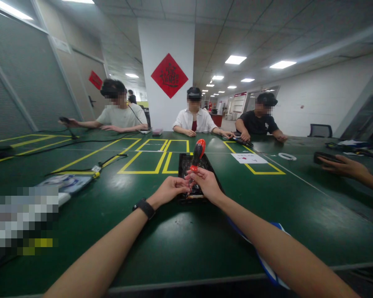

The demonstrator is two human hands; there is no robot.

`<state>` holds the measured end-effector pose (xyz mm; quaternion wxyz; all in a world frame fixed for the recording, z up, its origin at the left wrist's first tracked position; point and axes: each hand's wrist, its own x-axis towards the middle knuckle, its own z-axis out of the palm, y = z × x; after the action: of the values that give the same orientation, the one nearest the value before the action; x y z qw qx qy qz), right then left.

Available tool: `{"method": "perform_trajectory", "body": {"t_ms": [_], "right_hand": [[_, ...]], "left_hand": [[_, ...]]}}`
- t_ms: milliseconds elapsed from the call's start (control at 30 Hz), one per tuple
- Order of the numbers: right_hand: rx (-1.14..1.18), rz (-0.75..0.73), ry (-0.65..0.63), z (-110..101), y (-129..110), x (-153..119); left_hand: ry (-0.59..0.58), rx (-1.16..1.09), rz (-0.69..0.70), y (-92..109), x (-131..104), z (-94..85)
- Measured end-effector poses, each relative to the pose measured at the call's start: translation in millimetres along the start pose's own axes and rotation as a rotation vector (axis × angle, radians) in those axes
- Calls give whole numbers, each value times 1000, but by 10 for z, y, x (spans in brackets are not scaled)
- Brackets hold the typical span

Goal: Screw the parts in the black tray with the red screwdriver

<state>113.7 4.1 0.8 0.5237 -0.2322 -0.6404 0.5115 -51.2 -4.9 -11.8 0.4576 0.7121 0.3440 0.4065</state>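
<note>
A screwdriver with a red and black handle (198,152) stands tilted upward over a black tray (217,182) near the table's middle. Wrapped round its red collar and shaft are the fingers of my right hand (206,182). My left hand (172,189), with a black watch on the wrist, is pinched close beside it at the tray's left side. Whatever its fingertips hold is too small to make out. Dark, shiny contents lie in the tray, partly hidden by both hands.
Yellow tape rectangles mark the green table (180,248). A white paper (249,159) and white ring (287,157) lie to the right. Bags and cables (77,180) are at left. Three people sit opposite; another person's hand (345,165) holds a dark object at right.
</note>
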Motion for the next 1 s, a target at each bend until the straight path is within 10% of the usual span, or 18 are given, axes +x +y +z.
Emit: {"method": "perform_trajectory", "body": {"t_ms": [667,1000], "right_hand": [[12,27,-68,6,-7,-10],[32,-17,24,-11,29,15]], "left_hand": [[-170,-54,23,11,-8,-45],[-49,79,80,5,12,-7]]}}
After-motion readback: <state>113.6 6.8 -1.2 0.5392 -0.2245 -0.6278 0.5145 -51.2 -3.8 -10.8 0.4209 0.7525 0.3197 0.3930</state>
